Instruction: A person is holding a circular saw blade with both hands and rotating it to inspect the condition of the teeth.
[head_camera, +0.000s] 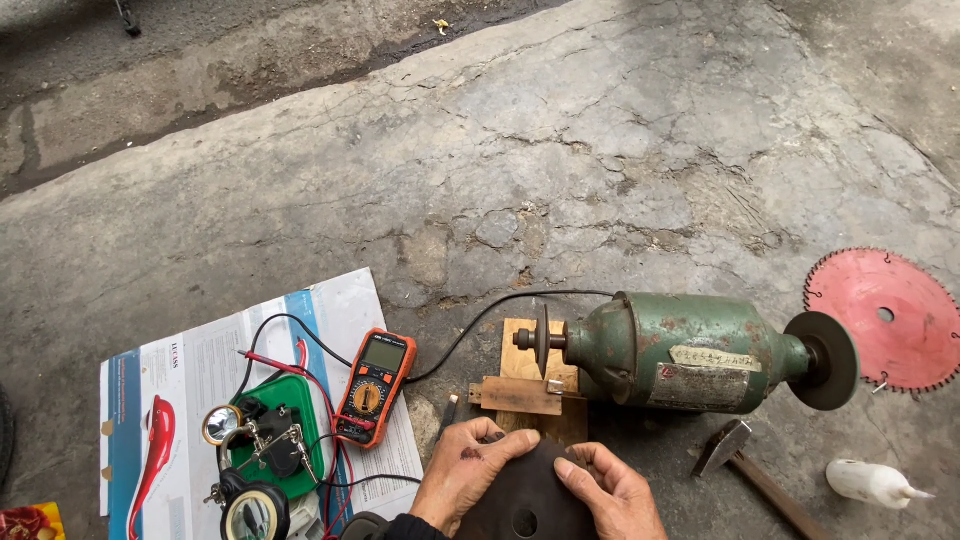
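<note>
Cracked concrete floor: green motor, red saw blade, hammer, multimeter.

Multimeter lies left of motor; saw blade right.
</note>
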